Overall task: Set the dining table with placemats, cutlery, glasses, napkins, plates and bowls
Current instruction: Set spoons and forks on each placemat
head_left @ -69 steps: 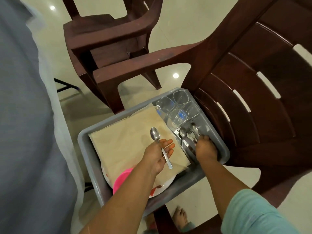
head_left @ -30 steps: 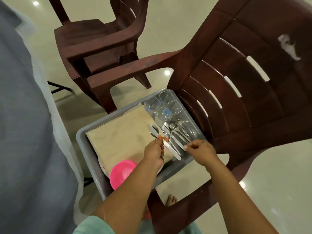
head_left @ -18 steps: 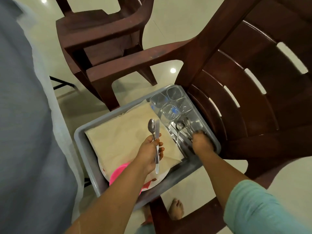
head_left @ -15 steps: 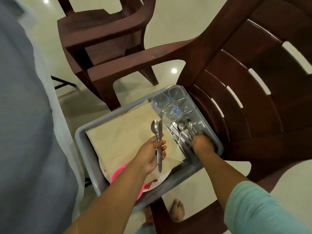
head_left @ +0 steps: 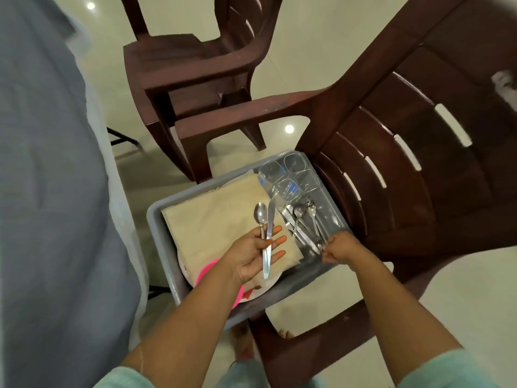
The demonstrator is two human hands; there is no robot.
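Cutlery is being collected: left hand (head_left: 253, 254), fingers loosely spread, carries a spoon (head_left: 260, 217) and knife (head_left: 269, 236) under its thumb, freeing the right hand (head_left: 337, 247) beside it to pinch another piece from the loose pile (head_left: 303, 225) in the grey tub (head_left: 296, 284) just ahead

So the left hand (head_left: 253, 254) now has a knife (head_left: 268, 239) lying next to the spoon (head_left: 260, 217) across its palm; 2.3 s ago it was just the spoon. Fingers are spread flatter than half a second ago. The right hand (head_left: 337, 247) has pulled back from deep in the cutlery pile (head_left: 303, 225) and pinches the handle ends at the near edge.
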